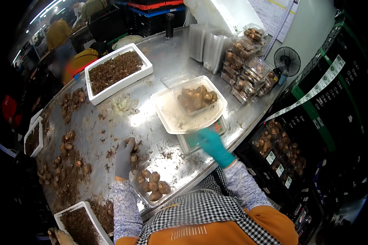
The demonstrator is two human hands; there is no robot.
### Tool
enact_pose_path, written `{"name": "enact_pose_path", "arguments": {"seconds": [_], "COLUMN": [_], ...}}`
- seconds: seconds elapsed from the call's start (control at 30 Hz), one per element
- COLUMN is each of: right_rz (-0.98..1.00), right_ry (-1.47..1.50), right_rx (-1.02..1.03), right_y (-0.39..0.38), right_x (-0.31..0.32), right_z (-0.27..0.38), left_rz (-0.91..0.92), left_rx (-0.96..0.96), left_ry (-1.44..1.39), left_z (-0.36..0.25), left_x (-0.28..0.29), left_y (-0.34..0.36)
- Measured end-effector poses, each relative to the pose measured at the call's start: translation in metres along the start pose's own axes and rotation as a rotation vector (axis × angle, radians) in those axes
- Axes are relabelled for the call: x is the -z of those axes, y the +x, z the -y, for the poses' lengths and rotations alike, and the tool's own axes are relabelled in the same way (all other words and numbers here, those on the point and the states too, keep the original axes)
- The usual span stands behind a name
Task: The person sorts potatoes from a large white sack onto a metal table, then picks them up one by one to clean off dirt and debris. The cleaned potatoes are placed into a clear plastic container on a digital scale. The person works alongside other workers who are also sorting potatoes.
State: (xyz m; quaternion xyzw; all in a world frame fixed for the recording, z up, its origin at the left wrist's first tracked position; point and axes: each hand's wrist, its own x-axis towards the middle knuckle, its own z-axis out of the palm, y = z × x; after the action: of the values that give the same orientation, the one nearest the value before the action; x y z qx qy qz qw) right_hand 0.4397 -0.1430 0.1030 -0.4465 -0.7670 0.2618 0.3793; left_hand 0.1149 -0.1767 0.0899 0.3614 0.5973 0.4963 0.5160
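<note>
My left hand (124,158), in a grey glove, is on the steel table with its soil-stained fingers curled against small brown taro corms (134,158), partly hidden by the glove. In front of me is a clear plastic punnet (167,199) with several round taros (153,186) in it. My right hand (212,143), in a teal glove, is blurred by motion at the near edge of the weighing scale (189,144); its fingers do not show clearly. On the scale stands a white tray (163,115), bearing a clear punnet (198,111) filled with taros.
Filled clear punnets (249,67) are stacked at the far right beside empty nested ones (208,47) and a small black fan (287,61). White foam boxes (119,72) of brown fibrous debris line the left. Loose taros (65,163) lie there too. Black crates (274,163) stand at right.
</note>
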Motion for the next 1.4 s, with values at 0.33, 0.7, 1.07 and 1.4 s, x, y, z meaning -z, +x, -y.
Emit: {"name": "enact_pose_path", "arguments": {"seconds": [0.33, 0.7, 1.07, 1.4], "right_rz": [-0.063, -0.194, -0.341, 0.122], "right_ry": [-0.417, 0.695, 0.593, 0.128], "right_rx": [0.187, -0.363, -0.402, -0.019], "right_y": [0.109, 0.086, 0.058, 0.042], "right_x": [0.078, 0.082, 0.094, -0.016], "right_z": [-0.055, -0.054, -0.04, 0.084], "left_rz": [0.399, 0.726, 0.362, 0.615], "left_rx": [0.056, -0.002, -0.277, 0.126], "left_ry": [-0.079, -0.251, 0.217, -0.526], "left_z": [-0.073, -0.111, -0.134, -0.018], "left_x": [-0.094, -0.16, -0.184, -0.064], "left_y": [0.021, 0.092, 0.113, 0.019]}}
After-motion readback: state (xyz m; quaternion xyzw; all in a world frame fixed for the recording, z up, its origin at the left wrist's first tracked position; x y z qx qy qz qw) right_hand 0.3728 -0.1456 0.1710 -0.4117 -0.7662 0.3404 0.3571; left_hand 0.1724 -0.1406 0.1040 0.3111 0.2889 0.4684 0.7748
